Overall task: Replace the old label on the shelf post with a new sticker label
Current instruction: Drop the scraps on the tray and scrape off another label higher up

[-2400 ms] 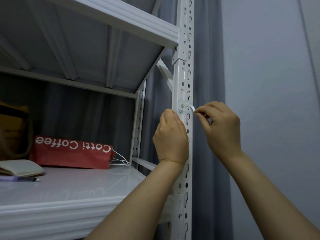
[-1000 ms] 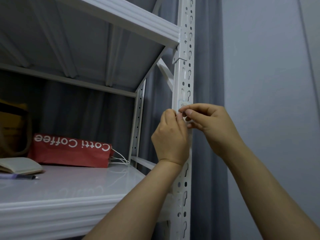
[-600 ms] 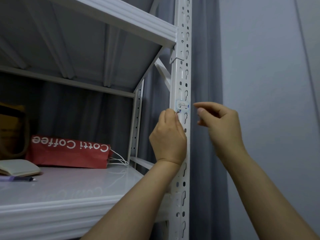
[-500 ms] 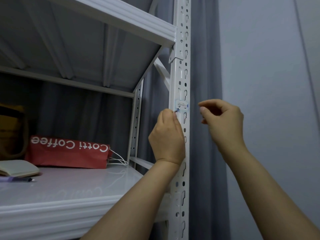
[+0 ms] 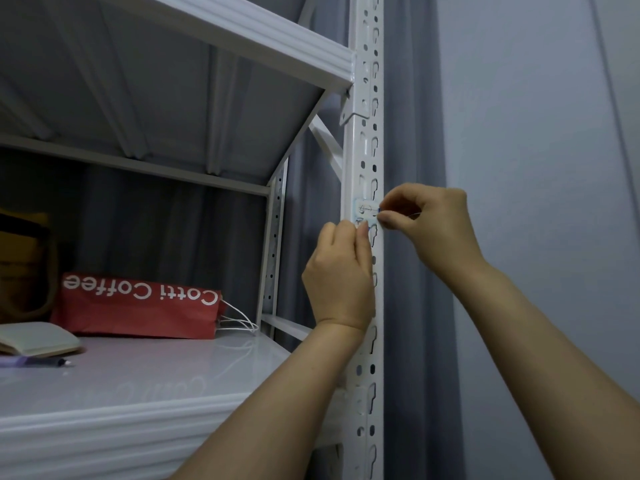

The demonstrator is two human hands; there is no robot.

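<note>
Pinching right edge of label in head view: right hand, thumb and forefinger closed on it. Label sits on front of shelf post, below upper bracket. Left hand curled against post, thumb tip at label's lower edge; possibly gripping corner, cannot tell. Red bag and notebook lie on shelf to left.

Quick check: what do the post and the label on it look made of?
Post: probably sheet steel, glossy white paint; punched keyhole slots, sheen. Label: thin paper or film sticker, pale, bluish border, handwriting; which one I cannot tell.
</note>
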